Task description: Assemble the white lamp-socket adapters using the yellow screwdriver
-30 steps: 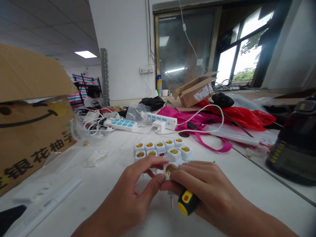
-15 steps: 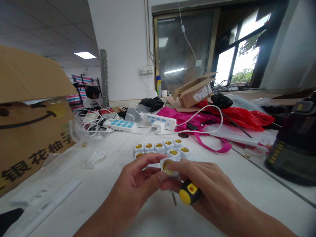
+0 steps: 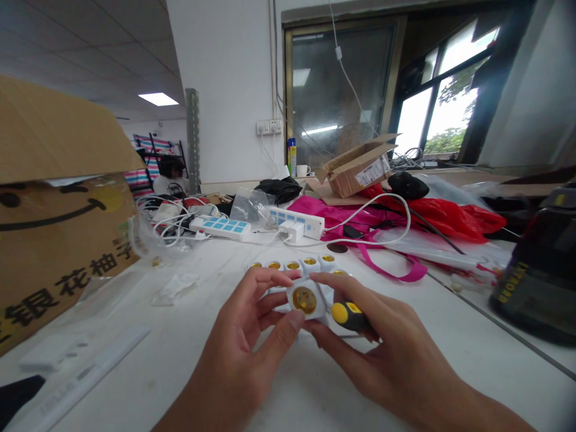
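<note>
Between the fingertips of both hands is a white lamp holder (image 3: 305,299), its round brass-coloured socket facing me. My left hand (image 3: 256,336) grips its left side, thumb at the lower front edge and fingers on the top and behind. My right hand (image 3: 382,342) has its index finger at the top right corner and its thumb at the lower right. A screwdriver (image 3: 348,316) with a yellow and black handle lies tucked in the right hand, its butt pointing left; the shaft is hidden. Just behind stand rows of similar lamp holders (image 3: 310,264), partly covered by my hands.
Behind the rows lie power strips (image 3: 220,227) with tangled white cables, and a pink bag (image 3: 360,219). A large cardboard box (image 3: 67,240) stands at the left, a dark bottle (image 3: 535,270) at the right. A long white strip (image 3: 90,378) rests at front left.
The lamp holder has turned to face me more squarely. My right finger has left its socket for the top edge. The screwdriver has swung, and its shaft no longer shows.
</note>
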A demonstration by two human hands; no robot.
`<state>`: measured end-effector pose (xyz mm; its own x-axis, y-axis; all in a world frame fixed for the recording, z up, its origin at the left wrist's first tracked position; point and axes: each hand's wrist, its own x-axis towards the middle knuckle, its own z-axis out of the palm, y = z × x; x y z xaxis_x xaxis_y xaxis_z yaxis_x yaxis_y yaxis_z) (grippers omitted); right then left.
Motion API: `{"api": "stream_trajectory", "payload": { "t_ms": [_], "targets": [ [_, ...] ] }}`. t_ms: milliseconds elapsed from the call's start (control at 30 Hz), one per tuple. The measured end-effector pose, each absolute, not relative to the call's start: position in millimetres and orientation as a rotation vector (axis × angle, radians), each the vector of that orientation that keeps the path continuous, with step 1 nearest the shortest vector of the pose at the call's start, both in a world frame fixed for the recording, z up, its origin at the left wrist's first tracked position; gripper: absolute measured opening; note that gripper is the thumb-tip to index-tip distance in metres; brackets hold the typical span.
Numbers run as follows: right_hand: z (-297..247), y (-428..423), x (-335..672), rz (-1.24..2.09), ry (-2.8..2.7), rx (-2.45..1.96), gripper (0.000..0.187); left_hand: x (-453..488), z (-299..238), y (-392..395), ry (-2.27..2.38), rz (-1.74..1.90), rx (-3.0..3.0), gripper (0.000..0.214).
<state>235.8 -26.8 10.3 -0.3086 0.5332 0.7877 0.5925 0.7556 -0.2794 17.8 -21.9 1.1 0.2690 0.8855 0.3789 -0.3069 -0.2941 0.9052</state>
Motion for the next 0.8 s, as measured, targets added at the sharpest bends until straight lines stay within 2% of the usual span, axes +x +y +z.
{"api": "stream_trajectory", "payload": {
  "t_ms": [133,300,467,800],
  "targets": [
    [4.6,-26.6,235.1,-0.169,-1.975,-0.850,0.043,14.9,-2.8,-26.8,0.715,1.322,1.633,0.015],
    [-0.8,-25.3,236.0,-0.264,-1.957,-0.876,0.039,10.2,-4.2,-25.2,0.856,1.341,2.045,0.026],
    [-1.9,-23.0,239.3,-0.315,-1.982,-0.867,0.034,10.0,-4.8,-22.6,0.945,1.441,2.355,0.019],
    [-4.6,-18.9,240.5,-0.267,-2.034,-0.886,0.055,10.4,-5.9,-15.4,0.921,1.569,2.383,0.015]
  ]
}}
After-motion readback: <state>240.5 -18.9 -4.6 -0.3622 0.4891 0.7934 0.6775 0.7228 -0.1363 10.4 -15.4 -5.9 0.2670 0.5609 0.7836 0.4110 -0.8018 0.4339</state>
